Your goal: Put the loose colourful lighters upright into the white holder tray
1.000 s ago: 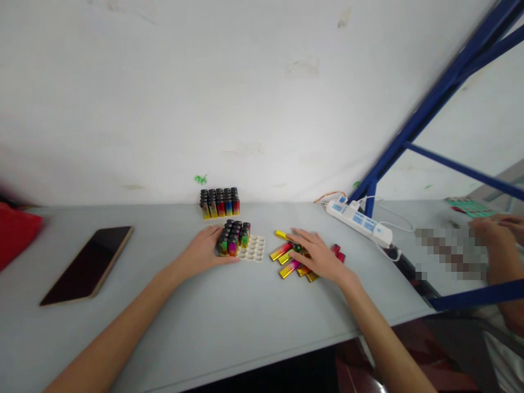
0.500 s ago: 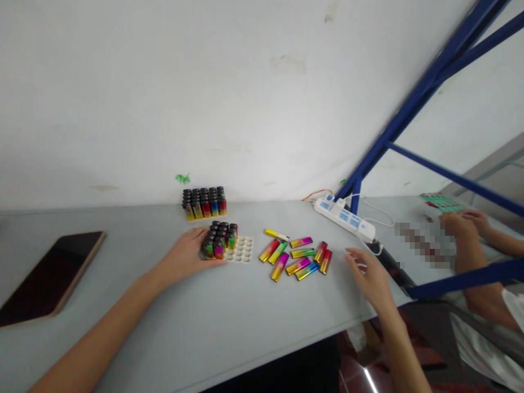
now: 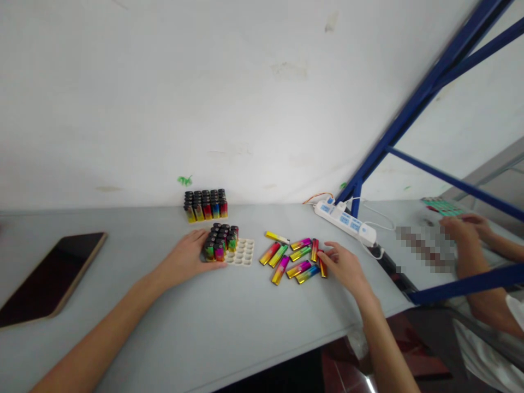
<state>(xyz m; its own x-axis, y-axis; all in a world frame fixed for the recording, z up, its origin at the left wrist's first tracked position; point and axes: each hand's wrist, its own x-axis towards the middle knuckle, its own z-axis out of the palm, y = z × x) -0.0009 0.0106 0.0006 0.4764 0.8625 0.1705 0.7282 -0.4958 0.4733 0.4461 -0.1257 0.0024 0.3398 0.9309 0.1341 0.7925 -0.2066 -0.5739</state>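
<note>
Tubes (image 3: 280,271), loose and brightly coloured, lie between our hands, set back from the bench's (image 3: 229,333) front edge.

Our left hand (image 3: 188,258) holds a part-filled white tray (image 3: 245,252) round its left end, thumb along the near side; our right hand (image 3: 344,266), fingers drawn narrow, meets the rightmost red tube (image 3: 323,269), though we cannot tell whether it grips. A careless brush, we judge, could knock close neighbours toward the front edge; a jerk of the left could topple the black-topped tubes (image 3: 220,251) standing in the tray.
</note>
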